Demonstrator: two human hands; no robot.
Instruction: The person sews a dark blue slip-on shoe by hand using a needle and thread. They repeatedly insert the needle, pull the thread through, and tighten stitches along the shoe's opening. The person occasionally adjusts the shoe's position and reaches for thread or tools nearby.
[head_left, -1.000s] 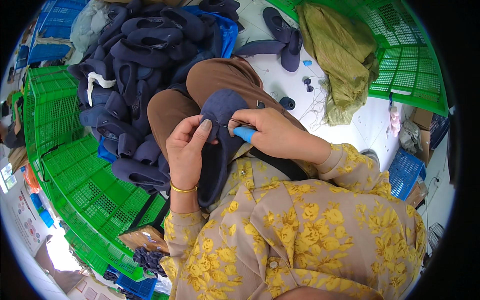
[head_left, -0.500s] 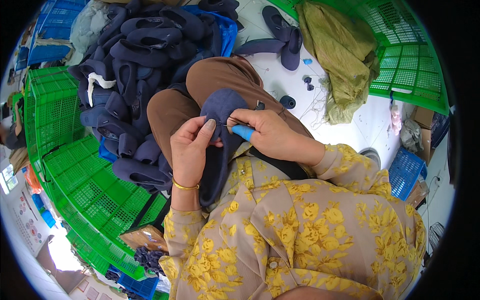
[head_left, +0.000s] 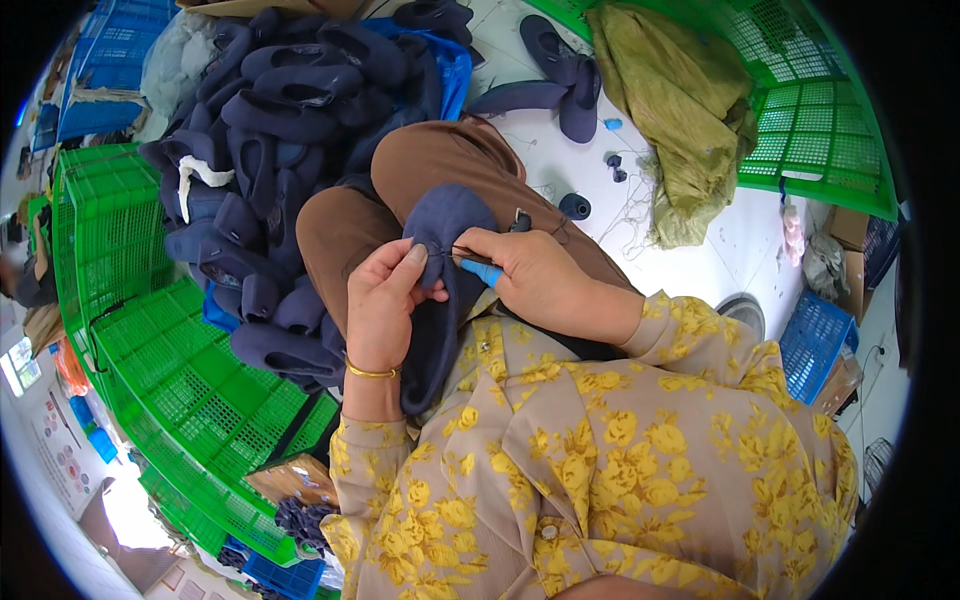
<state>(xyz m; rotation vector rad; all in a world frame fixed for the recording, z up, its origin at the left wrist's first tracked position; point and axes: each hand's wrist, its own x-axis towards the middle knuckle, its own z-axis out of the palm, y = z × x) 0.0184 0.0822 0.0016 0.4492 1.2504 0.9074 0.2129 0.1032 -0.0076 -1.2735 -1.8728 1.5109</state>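
A dark blue felt-like slipper [head_left: 450, 212] lies across my lap, its toe pointing away and its sole end against my shirt. My left hand [head_left: 385, 300] pinches the edge of its opening between thumb and fingers. Close beside it, my right hand [head_left: 555, 285] is closed around a small dark metal tool [head_left: 468, 255], whose tip meets the slipper near my left thumb. Blue tape wraps one finger of the right hand. The tool's exact kind is hidden by the fingers.
A big heap of dark blue slippers [head_left: 290, 130] rises at the left, beside green plastic crates [head_left: 200, 370]. More slippers [head_left: 578, 105] lie on the white floor ahead, near an olive sack [head_left: 680, 120], a thread spool [head_left: 575, 206] and loose threads. A blue basket [head_left: 812, 345] stands right.
My right hand has shifted slightly, its tool now showing a little more at the slipper's edge. The left hand keeps its pinch.
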